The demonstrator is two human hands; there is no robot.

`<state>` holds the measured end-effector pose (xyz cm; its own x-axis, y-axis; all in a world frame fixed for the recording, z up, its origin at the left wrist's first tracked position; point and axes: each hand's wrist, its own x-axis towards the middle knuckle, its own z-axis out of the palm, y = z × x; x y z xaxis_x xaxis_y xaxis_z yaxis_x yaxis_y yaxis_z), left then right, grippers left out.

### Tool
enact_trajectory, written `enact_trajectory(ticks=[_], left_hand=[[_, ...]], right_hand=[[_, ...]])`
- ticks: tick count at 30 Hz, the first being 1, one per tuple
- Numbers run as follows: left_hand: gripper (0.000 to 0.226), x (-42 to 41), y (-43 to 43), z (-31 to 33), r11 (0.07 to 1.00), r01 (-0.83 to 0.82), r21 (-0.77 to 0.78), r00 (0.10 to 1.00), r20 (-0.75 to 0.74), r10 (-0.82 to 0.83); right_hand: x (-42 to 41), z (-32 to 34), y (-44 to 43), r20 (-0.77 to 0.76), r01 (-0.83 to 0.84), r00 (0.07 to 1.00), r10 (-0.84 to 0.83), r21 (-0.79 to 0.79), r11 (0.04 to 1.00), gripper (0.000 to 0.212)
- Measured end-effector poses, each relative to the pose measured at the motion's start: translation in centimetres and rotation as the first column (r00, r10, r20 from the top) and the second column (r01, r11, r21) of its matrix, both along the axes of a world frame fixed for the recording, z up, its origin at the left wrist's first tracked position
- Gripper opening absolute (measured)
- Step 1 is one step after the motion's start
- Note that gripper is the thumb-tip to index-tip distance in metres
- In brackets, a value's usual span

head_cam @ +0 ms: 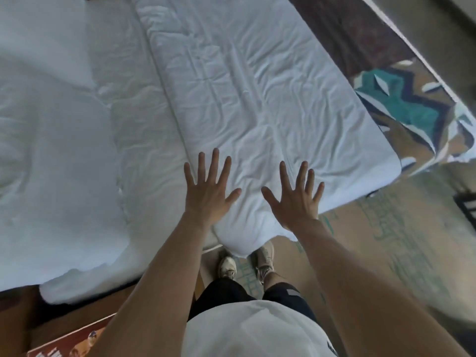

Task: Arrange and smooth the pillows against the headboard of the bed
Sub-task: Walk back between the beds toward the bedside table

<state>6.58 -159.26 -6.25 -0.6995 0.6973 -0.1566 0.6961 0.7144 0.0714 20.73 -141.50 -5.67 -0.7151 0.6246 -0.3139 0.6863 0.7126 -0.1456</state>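
Note:
A wide white duvet [257, 94], creased all over, covers the bed and hangs over its near edge. My left hand [210, 191] lies flat on it with fingers spread, close to the long fold line. My right hand [296, 199] is spread the same way a little to the right, near the edge. Neither hand holds anything. At the left lie white pillows [49, 155], one plump with a dent, another one [33, 34] at the top left corner. The headboard is out of view.
A patterned carpet [412, 248] with green and brown shapes runs along the right side of the bed. My shoes [244, 261] stand at the bed's edge. A dark wooden surface [20, 313] with a printed sheet on it sits at the lower left.

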Motion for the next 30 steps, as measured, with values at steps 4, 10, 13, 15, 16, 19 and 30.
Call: enact_trajectory(ticks=[4,10,13,15,16,19,30], left_hand=[[0.084,2.5,2.5,-0.3,0.989,0.150,-0.015,0.989,0.009,-0.150],[0.083,6.2,8.6,-0.8,0.949,0.304,-0.080,0.953,0.039,-0.302],[0.083,8.6,12.7,-0.7,0.920,0.381,-0.095,0.925,0.049,-0.378],[0.082,10.3,15.8,-0.6,0.905,0.414,-0.102,0.910,0.065,-0.409],[0.082,11.2,17.3,-0.6,0.898,0.429,-0.104,0.903,0.072,-0.423],[0.082,14.0,21.7,-0.8,0.871,0.480,-0.106,0.877,0.082,-0.474],[0.084,21.3,37.1,-0.2,0.801,0.596,-0.065,0.803,0.010,-0.596]], right_hand=[[3.3,-0.2,0.6,-0.011,0.134,0.991,-0.134,-0.026,0.991,0.087],[9.5,-0.4,3.5,0.031,0.286,0.958,-0.285,-0.038,0.958,0.086],[13.1,-0.6,6.0,0.049,0.371,0.928,-0.369,-0.048,0.927,0.085],[15.6,-0.7,7.9,0.061,0.421,0.907,-0.417,-0.071,0.904,0.085],[16.8,-0.7,8.9,0.060,0.438,0.899,-0.434,-0.071,0.896,0.084],[20.5,-1.0,12.4,0.065,0.490,0.871,-0.486,-0.057,0.870,0.084],[30.0,0.1,25.2,0.059,0.624,0.781,-0.622,-0.022,0.781,0.084]])
